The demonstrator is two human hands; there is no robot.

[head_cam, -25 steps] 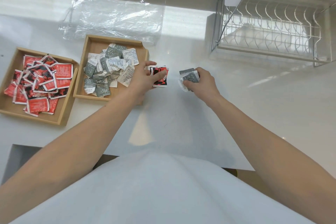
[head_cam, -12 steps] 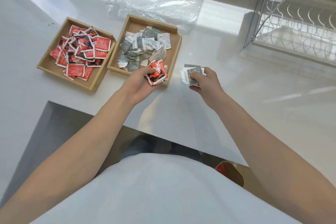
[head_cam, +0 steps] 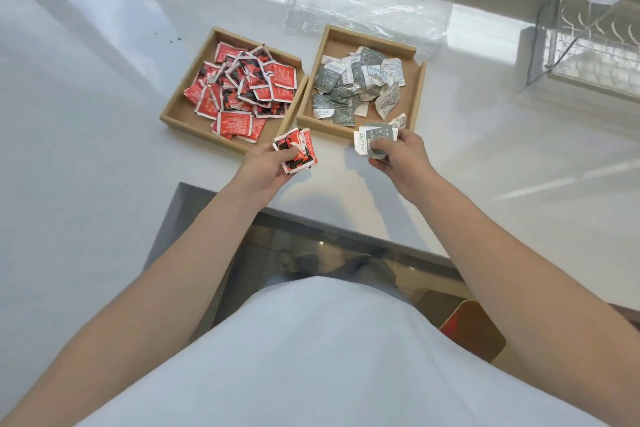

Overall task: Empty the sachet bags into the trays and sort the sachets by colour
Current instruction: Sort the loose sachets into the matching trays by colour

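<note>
left hand (head_cam: 266,163): red sachets (head_cam: 295,150) | right hand (head_cam: 403,158): grey sachets (head_cam: 375,140), count unclear

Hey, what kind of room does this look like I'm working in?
Probably a kitchen: a glossy white countertop, a wire dish rack at the far right, and wooden trays of small sachets being sorted.

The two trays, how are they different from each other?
The left tray holds red sachets; the right tray holds grey sachets. The left tray looks fuller, its pile covering most of the floor, while the right tray shows more bare wood. The left hand holds red sachets beside the left tray's near corner; the right hand holds grey ones over the right tray's near edge. Both are shallow square wooden trays.
</note>
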